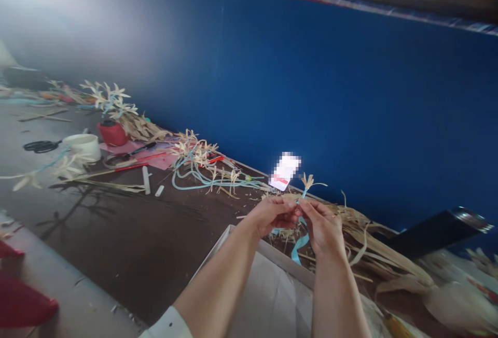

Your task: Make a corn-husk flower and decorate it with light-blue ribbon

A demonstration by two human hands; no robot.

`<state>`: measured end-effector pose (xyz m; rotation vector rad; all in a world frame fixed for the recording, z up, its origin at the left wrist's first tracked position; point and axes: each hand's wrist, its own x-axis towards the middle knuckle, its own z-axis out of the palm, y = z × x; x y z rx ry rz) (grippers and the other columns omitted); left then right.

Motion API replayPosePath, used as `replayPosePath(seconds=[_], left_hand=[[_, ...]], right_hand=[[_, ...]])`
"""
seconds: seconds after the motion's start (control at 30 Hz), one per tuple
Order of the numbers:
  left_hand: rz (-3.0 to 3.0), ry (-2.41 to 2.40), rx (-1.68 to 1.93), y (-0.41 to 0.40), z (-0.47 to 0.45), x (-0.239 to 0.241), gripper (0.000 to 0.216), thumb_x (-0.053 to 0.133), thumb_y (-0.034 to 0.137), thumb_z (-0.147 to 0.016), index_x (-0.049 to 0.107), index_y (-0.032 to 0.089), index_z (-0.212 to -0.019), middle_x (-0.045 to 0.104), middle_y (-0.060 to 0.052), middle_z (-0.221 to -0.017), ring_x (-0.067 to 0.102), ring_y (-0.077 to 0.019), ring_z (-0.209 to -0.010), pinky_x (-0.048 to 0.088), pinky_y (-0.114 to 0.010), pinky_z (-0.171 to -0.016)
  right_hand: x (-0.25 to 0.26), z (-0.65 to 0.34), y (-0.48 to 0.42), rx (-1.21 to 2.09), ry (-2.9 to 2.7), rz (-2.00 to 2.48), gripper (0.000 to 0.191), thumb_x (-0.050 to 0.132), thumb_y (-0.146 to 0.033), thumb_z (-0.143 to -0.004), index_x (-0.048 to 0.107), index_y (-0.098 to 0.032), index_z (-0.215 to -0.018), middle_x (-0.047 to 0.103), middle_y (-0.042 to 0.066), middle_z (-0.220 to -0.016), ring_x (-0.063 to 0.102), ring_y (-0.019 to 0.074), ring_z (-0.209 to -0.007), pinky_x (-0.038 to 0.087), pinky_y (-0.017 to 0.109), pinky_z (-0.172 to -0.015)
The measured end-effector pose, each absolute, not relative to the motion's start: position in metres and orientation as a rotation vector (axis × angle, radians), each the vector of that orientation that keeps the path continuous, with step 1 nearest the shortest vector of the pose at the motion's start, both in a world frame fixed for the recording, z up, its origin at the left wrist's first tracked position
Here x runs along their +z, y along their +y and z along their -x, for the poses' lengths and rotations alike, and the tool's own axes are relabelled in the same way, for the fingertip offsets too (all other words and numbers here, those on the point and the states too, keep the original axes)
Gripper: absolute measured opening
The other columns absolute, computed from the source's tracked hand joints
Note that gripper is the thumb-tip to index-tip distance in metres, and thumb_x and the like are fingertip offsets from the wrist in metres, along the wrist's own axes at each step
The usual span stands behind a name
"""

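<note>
Both hands meet at a small straw-coloured flower (307,181) that looks made of dried husk, its short stem wrapped in light blue. My left hand (274,214) is closed, thumb and fingers pinched at the stem's lower part. From the other side my right hand (322,224) pinches the same stem just under the petals. A light blue ribbon (299,250) hangs down in a curl beneath the fingers. The fingers hide the lower stem and where the ribbon joins it.
A lit phone (286,171) leans behind my hands. Dried husks (373,242) and a dark bottle (439,234) lie right. Flowers on blue stems (218,182), a cream tape roll (83,146), red thread spool (112,133) and black scissors (42,146) lie left. A blue wall (350,94) stands behind.
</note>
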<state>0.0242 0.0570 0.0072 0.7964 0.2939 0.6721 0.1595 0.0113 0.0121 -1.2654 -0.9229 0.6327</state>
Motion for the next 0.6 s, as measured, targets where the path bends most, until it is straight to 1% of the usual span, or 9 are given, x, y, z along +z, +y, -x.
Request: replayPosePath(seconds=[0.17,0.27,0.37,0.5,0.6], left_hand=[[-0.730,0.285,0.661,0.058,-0.027,0.002,0.027,0.074,0.030,-0.061,0.061,0.011,-0.076,0.059,-0.001,-0.069,0.055,-0.0060,-0.058,0.049,-0.023,-0.063],[-0.768,0.360,0.725,0.058,-0.029,0.003,0.030,0.076,0.031,-0.057,0.060,0.010,-0.072,0.060,-0.002,-0.067,0.055,-0.0072,-0.057,0.048,-0.025,-0.064],[-0.856,0.450,0.817,0.057,-0.031,0.008,0.031,0.076,0.031,-0.054,0.058,0.010,-0.069,0.059,-0.001,-0.061,0.055,-0.0083,-0.054,0.045,-0.024,-0.060],[-1.055,0.616,0.940,0.055,-0.034,0.014,0.023,0.070,0.029,-0.060,0.055,0.012,-0.063,0.055,0.001,-0.053,0.049,-0.0070,-0.048,0.037,-0.020,-0.050],[-1.257,0.746,1.015,0.054,-0.037,0.012,0.017,0.064,0.028,-0.064,0.056,0.013,-0.064,0.055,0.002,-0.054,0.046,-0.0064,-0.049,0.035,-0.019,-0.049]], right_hand=[[0.015,-0.156,0.011,0.653,-0.928,1.280,0.033,0.074,-0.042,-0.056,0.067,-0.016,-0.075,0.066,0.004,-0.067,0.059,0.0168,-0.061,0.047,0.030,-0.062],[0.023,-0.149,0.008,0.559,-0.921,1.374,0.035,0.073,-0.044,-0.056,0.068,-0.015,-0.075,0.066,0.003,-0.065,0.059,0.0177,-0.061,0.046,0.030,-0.061],[0.033,-0.141,0.002,0.436,-0.958,1.522,0.036,0.071,-0.046,-0.059,0.069,-0.016,-0.076,0.066,0.003,-0.065,0.059,0.0190,-0.064,0.045,0.029,-0.061],[0.040,-0.141,-0.002,0.289,-1.041,1.642,0.037,0.067,-0.049,-0.062,0.070,-0.016,-0.078,0.067,0.004,-0.069,0.059,0.0203,-0.068,0.044,0.030,-0.063],[0.040,-0.144,-0.002,0.258,-1.082,1.680,0.037,0.065,-0.049,-0.063,0.070,-0.016,-0.079,0.067,0.004,-0.070,0.060,0.0206,-0.068,0.043,0.030,-0.064]])
